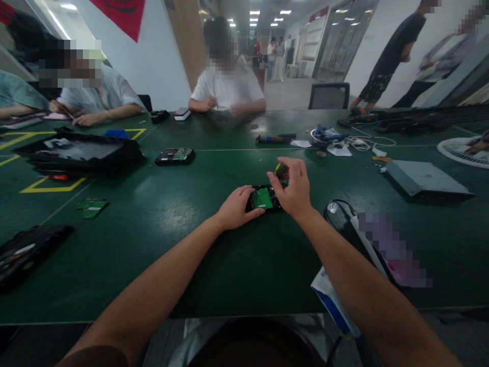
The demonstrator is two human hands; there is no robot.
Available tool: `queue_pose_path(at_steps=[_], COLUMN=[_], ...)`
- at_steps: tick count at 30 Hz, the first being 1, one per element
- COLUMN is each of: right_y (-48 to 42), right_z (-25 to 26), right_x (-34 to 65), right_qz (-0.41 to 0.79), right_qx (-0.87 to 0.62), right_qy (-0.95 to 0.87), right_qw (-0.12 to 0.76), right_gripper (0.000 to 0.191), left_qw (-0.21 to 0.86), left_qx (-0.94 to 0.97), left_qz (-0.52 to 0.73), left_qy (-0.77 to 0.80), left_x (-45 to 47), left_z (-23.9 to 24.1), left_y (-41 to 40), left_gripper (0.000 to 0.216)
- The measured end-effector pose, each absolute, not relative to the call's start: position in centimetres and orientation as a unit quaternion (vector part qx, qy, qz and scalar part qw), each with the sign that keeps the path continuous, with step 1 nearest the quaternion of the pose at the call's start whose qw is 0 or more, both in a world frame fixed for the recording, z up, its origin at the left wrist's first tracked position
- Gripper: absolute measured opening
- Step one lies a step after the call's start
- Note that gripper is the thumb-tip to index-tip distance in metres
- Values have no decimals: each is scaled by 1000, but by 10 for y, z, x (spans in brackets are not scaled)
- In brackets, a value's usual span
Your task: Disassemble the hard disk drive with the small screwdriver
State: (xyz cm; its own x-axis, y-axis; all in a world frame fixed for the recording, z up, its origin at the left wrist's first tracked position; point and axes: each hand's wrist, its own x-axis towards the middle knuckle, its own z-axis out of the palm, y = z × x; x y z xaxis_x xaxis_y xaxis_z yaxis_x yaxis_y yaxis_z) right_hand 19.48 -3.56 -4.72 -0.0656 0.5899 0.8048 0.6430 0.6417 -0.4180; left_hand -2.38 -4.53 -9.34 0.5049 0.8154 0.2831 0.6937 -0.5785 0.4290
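A hard drive (262,199) with a green circuit board lies on the green table in front of me. My left hand (237,208) grips its left end, thumb along the near edge and fingers over the far side. Above the drive's right end is my right hand (293,189), its fingers curled about a screwdriver (281,171) with a black and yellow handle. Most of the screwdriver is hidden by the fingers, and its tip does not show.
Another drive (174,156) and loose green circuit boards (92,207) lie to the left, near a black tray (86,155). At right are a grey metal box (426,178), a cable bundle (330,135) and a phone-like pouch (389,250). A person (228,84) sits opposite.
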Motion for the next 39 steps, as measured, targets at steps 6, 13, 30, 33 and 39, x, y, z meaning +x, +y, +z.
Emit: queue_pose_path(at_steps=[6, 13, 30, 33, 39], right_y=[-33, -36, -39, -38, -35], right_z=[-48, -46, -43, -43, -45], right_x=[195, 195, 194, 193, 194], right_qz=[-25, -27, -61, -56, -67], right_qx=[-408, -419, -407, -387, -412], right_qy=[-734, -724, -737, -755, -735], right_qw=[543, 547, 536, 527, 534], right_gripper=[41, 39, 36, 43, 41], left_qw=[126, 126, 126, 125, 128], left_qx=[858, 859, 861, 859, 859], left_qz=[235, 233, 236, 238, 234], left_qy=[440, 439, 433, 435, 437], left_x=[-24, -24, -24, -24, -25], left_z=[-94, -93, -95, -96, -96], left_y=[-45, -45, -44, -43, -44], left_gripper=[76, 75, 77, 75, 76])
